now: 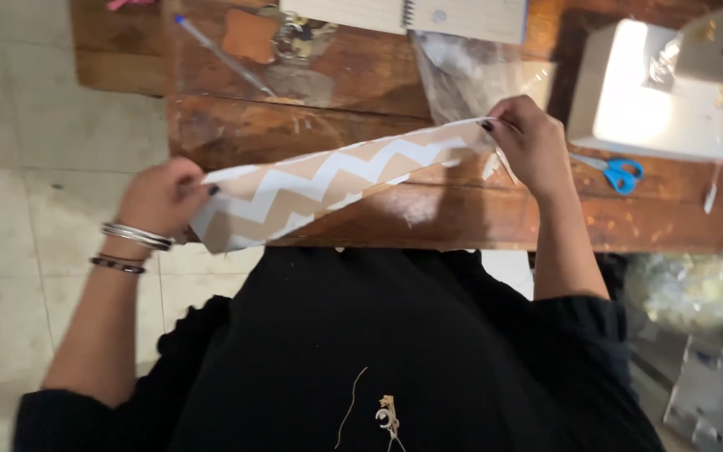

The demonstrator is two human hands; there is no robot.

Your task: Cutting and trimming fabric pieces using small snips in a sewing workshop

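Mid-frame, my left hand (161, 197) and right hand (525, 138) each pinch an end of a tan-and-white chevron fabric strip (328, 180), stretched taut above the wooden table (428, 213). I seem to be straightening it; next needs even tension.

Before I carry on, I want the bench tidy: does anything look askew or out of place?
Nothing looks damaged or spilled. The chevron fabric strip is held slanted between the left hand and right hand, and a loose thread lies on the black lap.
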